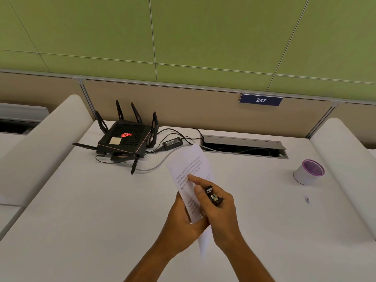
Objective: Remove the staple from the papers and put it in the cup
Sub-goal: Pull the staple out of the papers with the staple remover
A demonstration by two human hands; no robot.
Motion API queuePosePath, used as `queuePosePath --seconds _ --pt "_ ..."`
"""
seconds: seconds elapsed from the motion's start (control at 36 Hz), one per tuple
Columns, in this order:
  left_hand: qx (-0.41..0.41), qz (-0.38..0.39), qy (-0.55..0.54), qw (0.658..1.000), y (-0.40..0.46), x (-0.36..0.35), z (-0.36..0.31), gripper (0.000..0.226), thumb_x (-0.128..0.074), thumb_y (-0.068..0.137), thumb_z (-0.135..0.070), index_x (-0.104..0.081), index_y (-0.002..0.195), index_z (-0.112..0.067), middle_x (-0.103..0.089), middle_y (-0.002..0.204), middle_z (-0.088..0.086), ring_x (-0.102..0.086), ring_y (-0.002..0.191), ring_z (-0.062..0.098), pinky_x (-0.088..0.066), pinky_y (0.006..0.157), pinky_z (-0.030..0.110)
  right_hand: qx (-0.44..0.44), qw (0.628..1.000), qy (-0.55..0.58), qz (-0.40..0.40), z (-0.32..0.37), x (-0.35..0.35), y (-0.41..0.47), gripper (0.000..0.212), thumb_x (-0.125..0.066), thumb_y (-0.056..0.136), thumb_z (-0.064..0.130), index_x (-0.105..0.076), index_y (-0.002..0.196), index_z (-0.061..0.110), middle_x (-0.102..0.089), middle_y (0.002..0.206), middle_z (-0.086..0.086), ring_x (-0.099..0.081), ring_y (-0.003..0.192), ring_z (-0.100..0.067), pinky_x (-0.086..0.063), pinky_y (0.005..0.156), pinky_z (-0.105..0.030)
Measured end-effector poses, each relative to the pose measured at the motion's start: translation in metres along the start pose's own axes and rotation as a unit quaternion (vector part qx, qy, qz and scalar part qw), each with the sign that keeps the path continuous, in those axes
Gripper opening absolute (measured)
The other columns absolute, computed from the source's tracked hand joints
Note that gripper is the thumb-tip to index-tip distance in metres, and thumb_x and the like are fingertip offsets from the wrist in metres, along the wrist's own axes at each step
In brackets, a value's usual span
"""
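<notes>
The white printed papers [188, 163] are held up above the desk in the middle of the view. My left hand [183, 220] grips their lower part from the left. My right hand [217, 208] holds a small black staple remover [213, 196] in its curled fingers, while its forefinger points onto the printed sheet. A white cup with a purple rim [308, 171] stands on the desk at the right, well away from both hands. The staple itself is too small to make out.
A black router with antennas [124, 139] and its power brick [173, 143] with cables sit at the back left. An open cable hatch [244, 146] lies behind the papers. A small dark smudge [307, 200] marks the desk below the cup.
</notes>
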State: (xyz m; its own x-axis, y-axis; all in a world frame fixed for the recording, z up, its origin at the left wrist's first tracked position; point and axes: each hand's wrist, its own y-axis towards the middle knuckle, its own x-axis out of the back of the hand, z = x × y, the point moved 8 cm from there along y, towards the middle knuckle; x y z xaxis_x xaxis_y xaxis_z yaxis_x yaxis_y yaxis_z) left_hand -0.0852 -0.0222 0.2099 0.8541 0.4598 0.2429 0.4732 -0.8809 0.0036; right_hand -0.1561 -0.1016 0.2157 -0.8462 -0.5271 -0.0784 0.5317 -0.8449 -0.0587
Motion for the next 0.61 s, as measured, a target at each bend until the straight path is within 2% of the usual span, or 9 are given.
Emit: queuePosePath --seconds 0.11,0.22,0.28,0.36,0.44,0.47,0.53,0.56,0.61 --pt "0.058 0.008 -0.071 0.996 0.006 0.008 0.024 0.065 -0.078 0.092 -0.007 -0.045 0.141 -0.035 -0.062 0.140 -0.013 -0.066 0.117 -0.010 -0.059 0.084 0.015 0.003 1.000 0.005 0.005 0.003 0.012 0.003 0.025 -0.071 0.094 0.031 -0.080 0.118 0.031 -0.074 0.130 0.013 -0.069 0.119 -0.018 -0.060 0.080 -0.028" --pt "0.115 -0.016 -0.073 0.991 0.010 0.018 0.045 0.052 -0.081 0.090 -0.022 -0.055 0.131 -0.041 -0.072 0.125 -0.011 -0.076 0.107 0.014 -0.067 0.082 0.031 0.017 1.000 -0.018 -0.008 0.002 0.031 0.011 0.024 -0.073 0.096 0.023 -0.079 0.119 0.029 -0.074 0.128 0.012 -0.070 0.119 -0.016 -0.064 0.090 -0.039" --pt "0.124 -0.022 -0.080 0.989 0.012 0.021 0.048 0.051 -0.081 0.091 -0.020 -0.057 0.130 -0.040 -0.074 0.122 -0.009 -0.077 0.107 0.020 -0.069 0.085 0.038 0.025 0.998 -0.023 -0.043 -0.002 0.047 0.017 0.028 -0.075 0.095 0.021 -0.077 0.122 0.030 -0.075 0.127 0.014 -0.070 0.118 -0.011 -0.063 0.090 -0.033" --pt "0.127 -0.039 -0.092 0.987 0.018 0.030 0.054 0.056 -0.080 0.093 -0.014 -0.054 0.135 -0.040 -0.074 0.122 -0.009 -0.077 0.109 0.015 -0.069 0.083 0.038 0.010 0.993 -0.030 -0.112 -0.016 0.076 0.024 0.037 -0.080 0.090 0.022 -0.074 0.124 0.035 -0.073 0.127 0.020 -0.068 0.116 -0.002 -0.059 0.083 -0.016" --pt "0.128 -0.053 -0.108 0.984 0.026 0.037 0.058 0.060 -0.078 0.093 -0.009 -0.052 0.136 -0.042 -0.074 0.122 -0.011 -0.078 0.106 0.012 -0.069 0.077 0.036 -0.057 0.990 -0.014 -0.128 -0.041 0.096 0.033 0.037 -0.085 0.086 0.026 -0.075 0.120 0.036 -0.074 0.124 0.020 -0.069 0.115 -0.007 -0.061 0.085 -0.026" --pt "0.131 -0.055 -0.117 0.983 0.030 0.039 0.061 0.059 -0.078 0.093 -0.008 -0.053 0.136 -0.041 -0.075 0.121 -0.010 -0.078 0.105 0.013 -0.069 0.078 0.038 -0.085 0.988 -0.010 -0.127 -0.049 0.100 0.035 0.036 -0.085 0.085 0.028 -0.075 0.119 0.035 -0.076 0.122 0.018 -0.070 0.110 -0.009 -0.061 0.078 -0.028" --pt "0.140 -0.055 -0.137 0.979 0.037 0.042 0.068 0.059 -0.078 0.093 -0.007 -0.054 0.136 -0.039 -0.077 0.121 -0.008 -0.079 0.106 0.018 -0.069 0.079 0.043 -0.130 0.984 -0.004 -0.125 -0.063 0.107 0.038 0.036 -0.086 0.085 0.029 -0.075 0.119 0.030 -0.079 0.110 0.013 -0.066 0.079 -0.009 -0.051 0.055 -0.023" --pt "0.143 -0.054 -0.141 0.978 0.041 0.044 0.070 0.059 -0.079 0.093 -0.006 -0.055 0.136 -0.039 -0.077 0.121 -0.008 -0.079 0.106 0.019 -0.069 0.080 0.044 -0.147 0.982 0.002 -0.119 -0.070 0.111 0.041 0.036 -0.086 0.084 0.029 -0.075 0.118 0.027 -0.078 0.099 0.009 -0.056 0.063 -0.009 -0.042 0.048 -0.023" --pt "0.146 -0.052 -0.147 0.977 0.050 0.046 0.075 0.060 -0.079 0.092 -0.006 -0.055 0.135 -0.041 -0.078 0.120 -0.008 -0.079 0.106 0.020 -0.069 0.078 0.042 -0.169 0.981 0.010 -0.099 -0.084 0.116 0.046 0.033 -0.087 0.084 0.028 -0.078 0.114 0.020 -0.071 0.076 0.000 -0.036 0.050 -0.013 -0.030 0.046 -0.028"
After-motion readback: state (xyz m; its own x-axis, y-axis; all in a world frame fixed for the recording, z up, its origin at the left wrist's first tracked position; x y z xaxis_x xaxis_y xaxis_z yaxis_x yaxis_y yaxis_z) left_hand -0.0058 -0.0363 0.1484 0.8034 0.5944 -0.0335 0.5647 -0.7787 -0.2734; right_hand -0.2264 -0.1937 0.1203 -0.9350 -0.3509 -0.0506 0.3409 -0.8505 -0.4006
